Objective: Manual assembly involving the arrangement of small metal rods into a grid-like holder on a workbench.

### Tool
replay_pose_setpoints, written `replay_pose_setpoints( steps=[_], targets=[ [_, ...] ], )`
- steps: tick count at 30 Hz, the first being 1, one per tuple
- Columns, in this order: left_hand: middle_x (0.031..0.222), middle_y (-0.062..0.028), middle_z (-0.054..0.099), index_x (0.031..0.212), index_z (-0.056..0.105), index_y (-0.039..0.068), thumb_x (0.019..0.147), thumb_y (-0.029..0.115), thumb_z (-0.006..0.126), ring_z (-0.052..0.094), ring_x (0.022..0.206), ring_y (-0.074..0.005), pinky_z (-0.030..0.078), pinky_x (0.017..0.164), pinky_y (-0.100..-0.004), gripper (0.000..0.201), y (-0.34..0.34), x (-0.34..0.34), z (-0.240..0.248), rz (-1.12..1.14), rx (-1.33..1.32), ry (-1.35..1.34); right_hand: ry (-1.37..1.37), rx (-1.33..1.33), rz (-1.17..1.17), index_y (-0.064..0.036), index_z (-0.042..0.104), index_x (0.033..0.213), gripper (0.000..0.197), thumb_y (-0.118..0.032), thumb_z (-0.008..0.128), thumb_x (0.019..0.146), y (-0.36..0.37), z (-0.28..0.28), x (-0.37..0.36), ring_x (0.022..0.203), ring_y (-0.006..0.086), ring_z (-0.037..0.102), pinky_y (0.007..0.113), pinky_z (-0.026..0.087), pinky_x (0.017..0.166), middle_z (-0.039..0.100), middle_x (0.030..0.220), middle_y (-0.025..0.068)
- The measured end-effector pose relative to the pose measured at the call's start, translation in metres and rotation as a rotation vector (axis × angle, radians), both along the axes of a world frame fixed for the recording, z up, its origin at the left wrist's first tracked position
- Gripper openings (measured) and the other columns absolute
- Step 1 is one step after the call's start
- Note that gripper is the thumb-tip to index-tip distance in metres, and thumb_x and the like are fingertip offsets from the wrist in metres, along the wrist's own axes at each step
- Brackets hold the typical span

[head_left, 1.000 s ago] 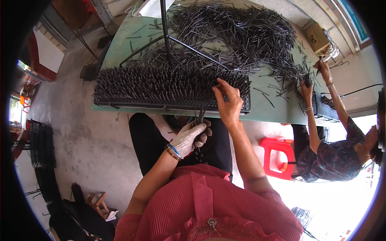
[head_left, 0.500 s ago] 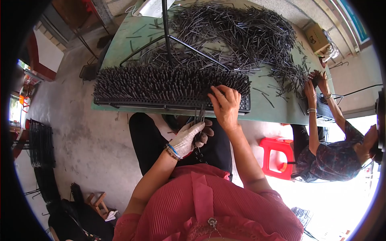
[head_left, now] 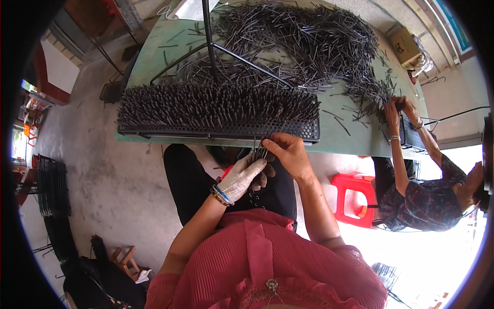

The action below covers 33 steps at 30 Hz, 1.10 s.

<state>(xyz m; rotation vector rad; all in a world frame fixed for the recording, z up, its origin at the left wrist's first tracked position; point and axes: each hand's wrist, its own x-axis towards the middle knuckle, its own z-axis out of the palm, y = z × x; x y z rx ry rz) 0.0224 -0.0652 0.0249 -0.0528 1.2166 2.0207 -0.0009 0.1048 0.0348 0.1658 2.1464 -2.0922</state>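
Observation:
My left hand [head_left: 237, 181], in a pale work glove, is closed around a small bundle of thin dark rods [head_left: 258, 151], held upright just off the table's front edge. The bare right hand [head_left: 291, 156] has its thumb and forefinger pinched at the top of that bundle. In front of both hands stands a long black perforated rack [head_left: 303, 131]. Short dark rods [head_left: 206, 105] stand packed upright in its holes. Along the front strip and at the right end, bare holes show.
Behind the rack, a big loose heap of rods [head_left: 319, 31] covers the green table [head_left: 337, 147]. A black wire frame [head_left: 210, 51] rises behind the rack. At right, a co-worker's hands [head_left: 399, 108] work over another rack, near a red stool [head_left: 354, 201] and cardboard box [head_left: 404, 46].
My right hand has come back from the rack's front holes to the bundle in my left hand. At right, the co-worker's hands have shifted slightly left.

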Motion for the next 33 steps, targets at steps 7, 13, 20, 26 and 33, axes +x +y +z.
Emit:
replay_pose_setpoints(
  steps=[7,13,20,26,33],
  targets=[
    [0.083,-0.0030,0.062,0.120,0.051,0.005,0.099,0.024,0.049,0.054,0.058,-0.0056,0.039,0.047,-0.0183,0.028,0.000,0.001,-0.010,-0.083,-0.052,0.069,-0.009,0.143,0.143,0.0034,0.070,0.098,0.022,-0.017,0.069,0.090,0.013,0.005,-0.007,0.076,0.0052,0.056,0.022,0.046,0.068,0.069,0.084,0.0028],
    [0.083,-0.0027,0.064,0.120,0.054,0.007,0.099,0.026,0.049,0.055,0.060,-0.0048,0.038,0.047,-0.0167,0.029,-0.001,-0.001,-0.014,-0.055,-0.061,0.051,0.213,-0.018,-0.160,0.0029,0.071,0.096,0.018,-0.014,0.068,0.090,0.017,0.015,-0.024,0.069,0.0049,0.055,0.021,0.045,0.063,0.068,0.077,0.0007],
    [0.085,-0.0023,0.065,0.120,0.055,0.008,0.099,0.029,0.050,0.056,0.062,-0.0044,0.039,0.049,-0.0174,0.030,0.000,0.000,-0.015,-0.014,0.015,-0.049,0.398,0.368,-0.257,-0.0001,0.071,0.101,0.021,-0.016,0.071,0.087,0.016,0.011,-0.043,0.070,0.0081,0.058,0.024,0.046,0.064,0.070,0.077,0.0069],
    [0.085,-0.0027,0.065,0.120,0.055,0.008,0.099,0.028,0.050,0.056,0.062,-0.0043,0.039,0.049,-0.0172,0.030,-0.002,0.000,-0.018,-0.016,0.006,-0.063,0.592,0.634,-0.147,-0.0061,0.073,0.101,0.020,-0.015,0.073,0.084,0.018,0.007,-0.044,0.084,0.0184,0.062,0.030,0.047,0.080,0.072,0.093,0.0078],
    [0.084,-0.0027,0.065,0.120,0.055,0.007,0.099,0.027,0.050,0.056,0.062,-0.0044,0.039,0.049,-0.0173,0.029,-0.002,0.002,-0.020,-0.017,0.015,-0.079,0.678,0.688,-0.094,-0.0055,0.072,0.102,0.021,-0.012,0.073,0.082,0.017,0.004,-0.044,0.090,0.0224,0.064,0.032,0.046,0.085,0.072,0.095,0.0089]
  ],
)
